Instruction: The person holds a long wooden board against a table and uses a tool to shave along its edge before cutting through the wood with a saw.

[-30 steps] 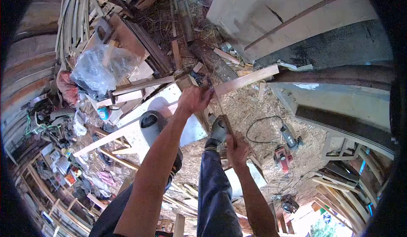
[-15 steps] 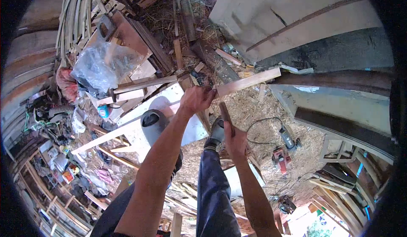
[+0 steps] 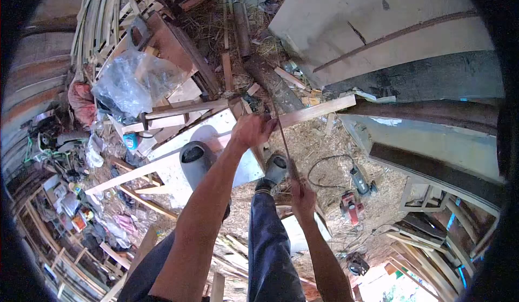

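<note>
A long pale wooden plank [image 3: 321, 110] runs slantwise across a white-topped work surface [image 3: 248, 168], its right end sticking out past the edge. My left hand [image 3: 253, 131] is closed on the plank near that edge, pressing from above. In my right hand [image 3: 304, 199] is the handle of a handsaw, gripped below the plank. The thin saw blade [image 3: 283, 137] is seen almost edge-on and meets the plank just right of my left fingers. One grey shoe [image 3: 197, 160] rests on the plank and white surface; the other shoe [image 3: 276, 168] is lower, beside the surface.
On the sawdust-covered floor at right lie a corded power tool [image 3: 360, 181] and a red power tool [image 3: 351, 208]. Large panels [image 3: 378, 26] lean at upper right. Clear plastic wrap [image 3: 135, 83], a blue tape measure [image 3: 130, 141] and stacked timber are on the left.
My right hand has drawn the saw back toward me, so more of the blade shows below the plank. My left hand and the plank stay nearly in place.
</note>
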Demonstrator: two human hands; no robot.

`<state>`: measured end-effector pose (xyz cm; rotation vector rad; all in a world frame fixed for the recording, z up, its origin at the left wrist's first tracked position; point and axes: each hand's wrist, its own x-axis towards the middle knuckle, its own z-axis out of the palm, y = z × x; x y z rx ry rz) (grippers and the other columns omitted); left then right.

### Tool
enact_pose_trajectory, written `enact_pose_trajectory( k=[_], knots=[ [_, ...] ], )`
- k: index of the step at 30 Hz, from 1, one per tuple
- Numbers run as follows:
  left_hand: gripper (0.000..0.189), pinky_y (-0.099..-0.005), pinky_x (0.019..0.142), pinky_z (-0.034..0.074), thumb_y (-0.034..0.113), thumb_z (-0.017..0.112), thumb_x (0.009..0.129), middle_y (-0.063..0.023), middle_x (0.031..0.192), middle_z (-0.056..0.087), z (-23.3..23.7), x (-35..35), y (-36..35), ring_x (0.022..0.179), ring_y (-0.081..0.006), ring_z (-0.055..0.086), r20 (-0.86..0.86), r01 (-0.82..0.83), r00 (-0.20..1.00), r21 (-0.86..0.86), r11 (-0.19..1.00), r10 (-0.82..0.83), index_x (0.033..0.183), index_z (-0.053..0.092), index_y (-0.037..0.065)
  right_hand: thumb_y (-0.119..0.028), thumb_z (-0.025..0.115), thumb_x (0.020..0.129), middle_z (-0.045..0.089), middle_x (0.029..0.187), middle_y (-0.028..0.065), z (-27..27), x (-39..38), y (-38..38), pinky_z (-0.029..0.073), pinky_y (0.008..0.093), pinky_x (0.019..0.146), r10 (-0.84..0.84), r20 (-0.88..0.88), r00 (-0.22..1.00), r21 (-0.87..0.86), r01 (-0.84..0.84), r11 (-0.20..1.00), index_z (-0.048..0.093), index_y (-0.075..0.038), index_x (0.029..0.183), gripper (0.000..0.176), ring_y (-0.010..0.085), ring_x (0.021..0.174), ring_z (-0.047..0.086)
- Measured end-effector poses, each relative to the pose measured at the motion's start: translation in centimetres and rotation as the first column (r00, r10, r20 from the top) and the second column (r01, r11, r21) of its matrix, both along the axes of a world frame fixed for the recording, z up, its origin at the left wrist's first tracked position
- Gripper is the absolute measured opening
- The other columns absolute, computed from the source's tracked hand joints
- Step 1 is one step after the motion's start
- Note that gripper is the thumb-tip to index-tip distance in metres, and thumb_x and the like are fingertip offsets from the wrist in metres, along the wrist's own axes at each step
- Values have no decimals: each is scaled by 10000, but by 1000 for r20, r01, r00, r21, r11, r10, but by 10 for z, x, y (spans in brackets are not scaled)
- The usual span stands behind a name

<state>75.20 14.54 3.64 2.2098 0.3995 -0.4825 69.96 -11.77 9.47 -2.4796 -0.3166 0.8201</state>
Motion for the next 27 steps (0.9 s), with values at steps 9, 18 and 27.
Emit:
enact_pose_trajectory(
  k=[9, 18, 27],
  knots=[
    [320, -531, 647, 480, 346, 443, 877, -225, 705, 607, 7, 1, -4, 702, -430, 596, 30, -5, 1000, 40, 999, 4, 889, 613, 75, -403, 435, 928, 615, 662, 175, -2, 44, 40, 461, 375, 524, -25, -262, 965, -127, -8, 992, 628, 7, 1005, 459, 240, 567, 610],
    [318, -530, 623, 483, 361, 445, 880, -210, 724, 616, 0, -1, -5, 700, -422, 601, -14, -16, 1000, 83, 996, 17, 868, 618, 93, -429, 421, 927, 616, 690, 194, -8, 23, 19, 423, 426, 661, 15, -11, 1000, 35, -15, 999, 622, 24, 860, 500, 330, 686, 585],
    [326, -534, 645, 488, 356, 406, 897, -233, 745, 615, 2, -1, -1, 706, -437, 597, 31, -27, 999, 71, 997, 24, 925, 606, 100, -432, 369, 939, 609, 828, 268, 38, -7, -9, 370, 479, 890, -79, 23, 997, 256, 71, 964, 587, 16, 1024, 505, 443, 962, 549]
  ],
)
